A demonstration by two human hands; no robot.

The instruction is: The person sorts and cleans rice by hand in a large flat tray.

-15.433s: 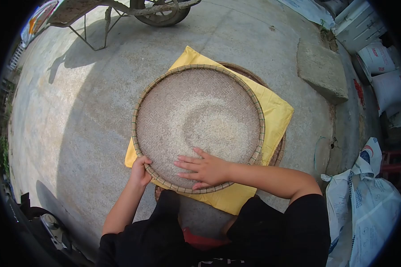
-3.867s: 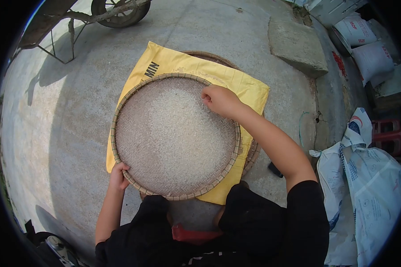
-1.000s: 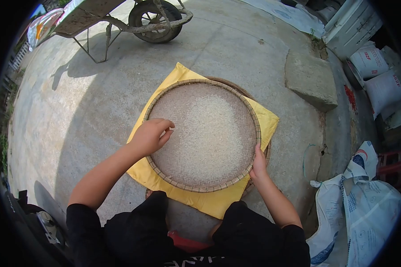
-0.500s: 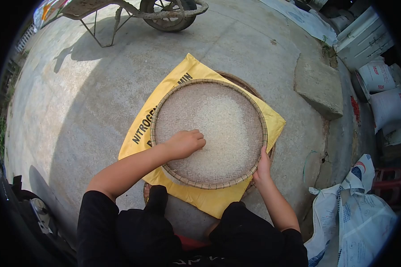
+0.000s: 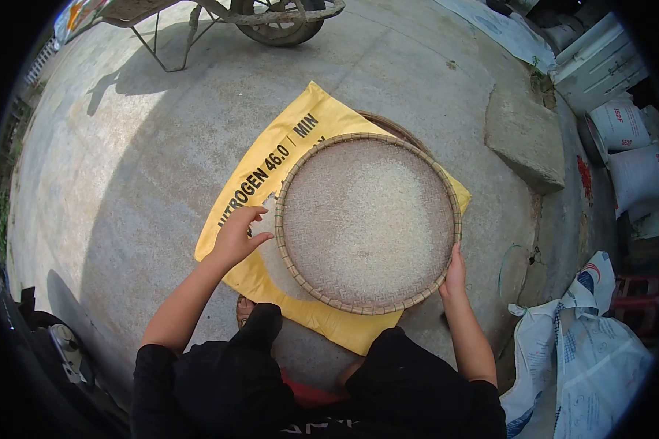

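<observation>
Currently, my left hand (image 5: 236,238) is partly open: the fingers curve forward, the thumb stands apart from them, and a clear gap separates the two. No object is visible in its grasp. It is positioned just beside the left edge of a round woven tray (image 5: 311,194), shallow and greyish-brown, with a bound bamboo-coloured rim; whether the thumb tip contacts that rim cannot be determined. My right hand (image 5: 454,276) is closed on the lower right section of the rim, thumb along the edge, remaining fingers largely hidden. The tray is located in front of my knees, over a yellow sack (image 5: 344,331) printed with black lettering, part of which reads "NITROGEN 46.0". Whether the tray rests on the sack or is raised above it cannot be confirmed. Its contents are small, pale, whitish grains (image 5: 395,212), spread as a broad band through the centre and right, densest in the middle and thinning outward. The weave is exposed chiefly along the left side. One small dark spot shows within the lower part of the grains. Beyond the upper right rim, the curved edge of a brown woven piece (image 5: 397,126) projects from under the sack.
</observation>
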